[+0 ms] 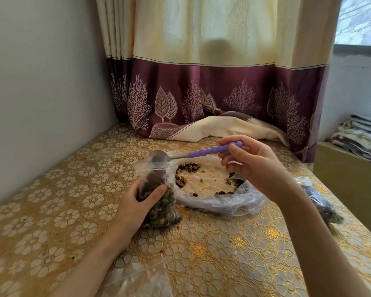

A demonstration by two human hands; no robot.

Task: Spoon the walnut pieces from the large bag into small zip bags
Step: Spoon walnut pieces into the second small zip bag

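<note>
Grip: my left hand (145,199) is wrapped round the small zip bag (159,202), holding it upright on the table (51,211); my right hand (253,166) pinches the purple end of the spoon (193,155), whose bowl looks empty over the bag's mouth.
Large bag (214,189): lies open just beside the small one, touching it; only scattered walnut pieces (187,167) remain round its edge.
Filled bag (319,200): lies behind my right forearm.
Empty bags (137,279): clear plastic near my left forearm.
Risk: the small bag looks nearly full, so another spoonful may spill, or a loosened hold may tip it.
Writing: none I can read.
</note>
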